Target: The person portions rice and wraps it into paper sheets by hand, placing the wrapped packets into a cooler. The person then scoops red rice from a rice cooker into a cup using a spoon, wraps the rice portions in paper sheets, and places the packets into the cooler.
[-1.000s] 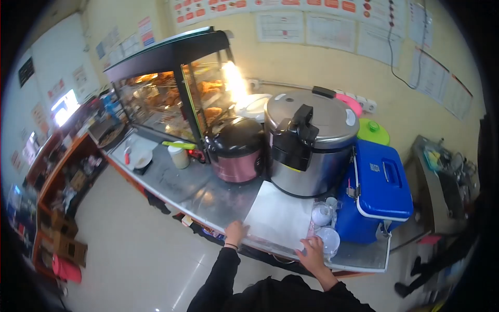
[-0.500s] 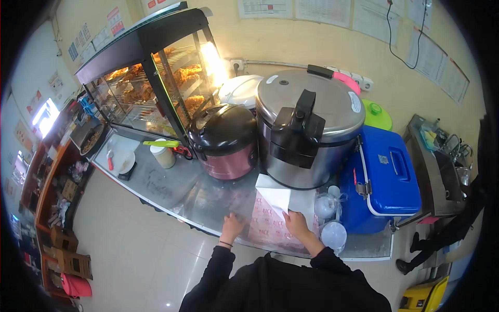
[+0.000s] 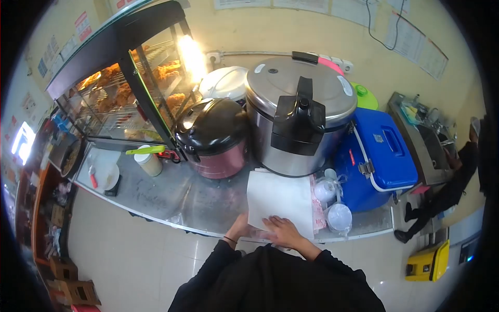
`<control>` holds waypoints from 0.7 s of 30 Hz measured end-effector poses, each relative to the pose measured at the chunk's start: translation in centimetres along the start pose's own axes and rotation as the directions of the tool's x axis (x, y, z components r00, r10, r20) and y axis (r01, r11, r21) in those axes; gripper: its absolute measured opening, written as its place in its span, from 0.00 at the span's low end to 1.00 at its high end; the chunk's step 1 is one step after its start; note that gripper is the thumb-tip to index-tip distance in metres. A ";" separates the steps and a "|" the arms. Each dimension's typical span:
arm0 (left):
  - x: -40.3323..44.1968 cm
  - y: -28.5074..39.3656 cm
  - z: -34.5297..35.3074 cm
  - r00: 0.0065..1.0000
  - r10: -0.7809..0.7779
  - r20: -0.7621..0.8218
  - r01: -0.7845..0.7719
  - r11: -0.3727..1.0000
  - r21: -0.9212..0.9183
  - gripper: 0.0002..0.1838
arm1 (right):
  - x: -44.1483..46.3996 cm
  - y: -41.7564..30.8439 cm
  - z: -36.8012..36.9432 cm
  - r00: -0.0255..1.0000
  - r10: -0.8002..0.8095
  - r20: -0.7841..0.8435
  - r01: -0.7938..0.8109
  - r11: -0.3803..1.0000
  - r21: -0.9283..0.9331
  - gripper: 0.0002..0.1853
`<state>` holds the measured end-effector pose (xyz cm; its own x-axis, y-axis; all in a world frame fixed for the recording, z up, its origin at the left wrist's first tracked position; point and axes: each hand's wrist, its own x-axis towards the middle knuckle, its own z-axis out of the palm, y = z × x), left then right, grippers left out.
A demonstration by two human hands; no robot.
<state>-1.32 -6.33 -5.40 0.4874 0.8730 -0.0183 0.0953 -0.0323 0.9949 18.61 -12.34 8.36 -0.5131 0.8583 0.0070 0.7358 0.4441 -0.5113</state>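
Observation:
A sheet of food wrapping paper (image 3: 278,195) lies white side up on the metal counter, over more sheets whose pink printing shows along the right edge. My right hand (image 3: 283,231) rests on its lower part, palm down with fingers spread. At the lower left edge of the paper, my left hand (image 3: 239,227) has its fingers closed around the border; the fingertips are partly hidden. Plastic-wrapped white containers (image 3: 339,218) stand just right of the paper. Behind it rises a big steel rice cooker (image 3: 283,145) with a black latch.
A smaller pink and black rice cooker (image 3: 218,161) stands left of the big one. Further left are a jar (image 3: 149,164) with green-handled tongs across it and a lit glass cabinet (image 3: 125,99) of fried chicken. A blue cooler box (image 3: 382,151) is at right; another person (image 3: 442,187) stands by the sink.
The folded-up sheet now lies spread out, its white side covering most of the printing. My right hand has moved left and flattened onto it; my left hand has come to its edge.

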 end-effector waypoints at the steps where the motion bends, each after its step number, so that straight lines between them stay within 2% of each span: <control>1: 0.1 -0.1 -0.1 1.000 -0.014 -0.003 0.014 0.999 -0.035 0.20 | -0.2 -0.8 0.1 1.000 0.006 0.010 -0.005 0.997 -0.073 0.37; 4: 0.9 -2.4 0.1 0.999 -0.048 -0.001 0.047 0.985 -0.167 0.21 | -0.8 -1.8 2.3 0.992 0.100 -0.075 -0.110 0.985 -0.131 0.47; 5: 1.0 -3.2 0.3 1.000 -0.004 0.001 0.004 0.985 -0.170 0.21 | -0.9 -2.1 3.3 0.977 0.131 -0.171 -0.155 0.979 -0.133 0.45; 7: 0.9 -0.5 0.9 0.995 -0.084 0.049 0.097 0.869 -0.485 0.21 | -0.7 -2.1 5.5 0.916 0.183 -0.356 -0.242 0.962 -0.127 0.41; 8: 0.3 5.9 1.4 0.973 -0.190 0.133 0.226 0.642 -0.732 0.20 | -0.6 -1.5 6.3 0.892 0.219 -0.395 -0.257 0.965 -0.045 0.37; 9: -0.1 9.4 1.5 0.934 -0.262 0.243 0.324 0.333 -0.885 0.20 | -0.5 -0.6 6.9 0.867 0.252 -0.430 -0.264 0.964 0.035 0.33; 10: 0.0 8.8 1.3 0.927 -0.339 0.162 0.324 0.501 -0.803 0.21 | -0.5 -0.1 7.3 0.840 0.285 -0.462 -0.263 0.958 0.113 0.29; 12: 0.3 7.0 0.3 0.903 -0.428 -0.048 0.335 0.769 -0.545 0.26 | -1.2 0.2 7.8 0.757 0.552 -0.349 -0.445 0.827 0.343 0.22; 13: 0.6 6.5 -0.1 0.914 -0.394 -0.095 0.361 0.899 -0.248 0.27 | -1.5 0.2 8.2 0.698 0.664 -0.268 -0.523 0.728 0.443 0.19; 14: 0.9 6.6 -0.6 0.929 -0.347 -0.131 0.358 0.931 0.074 0.29 | -1.9 -0.1 8.8 0.602 0.740 -0.300 -0.505 0.644 0.575 0.17; 15: 1.2 6.6 -1.0 0.945 -0.288 -0.152 0.326 0.862 0.389 0.30 | -2.2 -0.4 9.3 0.499 0.808 -0.313 -0.460 0.553 0.694 0.16; 16: 1.9 5.5 -0.7 0.963 -0.214 -0.162 0.264 0.870 0.417 0.30 | -2.2 -0.4 9.7 0.392 0.867 -0.307 -0.391 0.460 0.797 0.16; 17: 2.9 3.7 0.5 0.976 -0.141 -0.169 0.203 0.873 0.443 0.30 | -1.9 -1.3 9.1 0.311 0.819 -0.483 -0.177 0.549 0.817 0.17; 18: 3.3 3.7 1.4 0.983 -0.067 -0.173 0.143 0.871 0.470 0.30 | -2.0 -1.2 8.9 0.242 0.843 -0.481 -0.150 0.522 0.839 0.18; 20: 3.9 5.4 2.1 0.944 -0.231 -0.234 0.305 0.880 0.363 0.30 | -2.1 -0.6 8.3 0.104 0.879 -0.465 -0.081 0.473 0.877 0.22; 21: 4.0 6.8 2.0 0.915 -0.312 -0.256 0.383 0.871 0.306 0.30 | -2.3 -0.5 8.1 0.074 0.902 -0.425 -0.115 0.432 0.895 0.26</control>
<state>3.01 -4.07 1.12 0.1935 0.9334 -0.3022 0.5358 0.1574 0.8295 15.84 -16.57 1.61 0.8135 0.5738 -0.0950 -0.0190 -0.1370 -0.9904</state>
